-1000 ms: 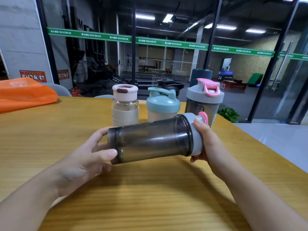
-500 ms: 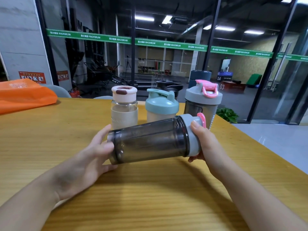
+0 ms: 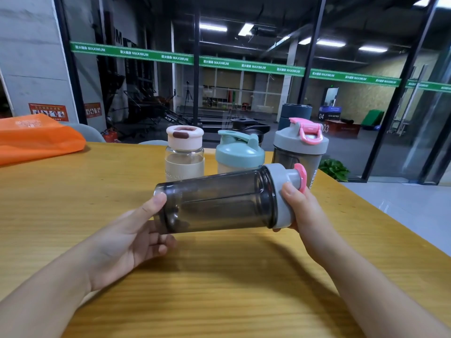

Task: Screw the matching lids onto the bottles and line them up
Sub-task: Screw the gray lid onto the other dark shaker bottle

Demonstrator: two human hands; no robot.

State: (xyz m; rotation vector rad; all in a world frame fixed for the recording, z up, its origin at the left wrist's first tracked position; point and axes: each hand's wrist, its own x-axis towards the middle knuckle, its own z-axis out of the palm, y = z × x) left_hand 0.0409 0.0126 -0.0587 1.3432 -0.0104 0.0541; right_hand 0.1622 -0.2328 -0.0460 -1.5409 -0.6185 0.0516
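A wooden table (image 3: 73,215) runs up to a glass wall with a dim gym behind it. Over the table's middle, clear of the wood, a dark bottle (image 3: 217,203) is held nearly on its side, base to the left and slightly low, grey lid (image 3: 280,193) with its pink cap to the right. The left hand (image 3: 127,242) cups the base, thumb laid along the near wall and fingers curled under it. The right hand (image 3: 305,215) wraps the lid, thumb on top of the grey rim and fingers round the far side, so the bottle spans the gap between the two hands.

The lid looks seated, but whether it is fully tightened cannot be told. If the threads are crossed, more turning by the right hand would jam the lid crooked. The left grip sits at the very end of a smooth wall; a hard twist could spin the bottle in the palm instead of tightening, or let the base drop to the table.

Behind it three capped bottles stand in a row: a pink-lid bottle (image 3: 184,152), a teal-lid bottle (image 3: 240,153) and a second grey-lid bottle (image 3: 300,147), the last just beyond the held lid. Standing the held bottle up carelessly beside them could knock one over. An orange bag (image 3: 36,137) lies at the far left edge.
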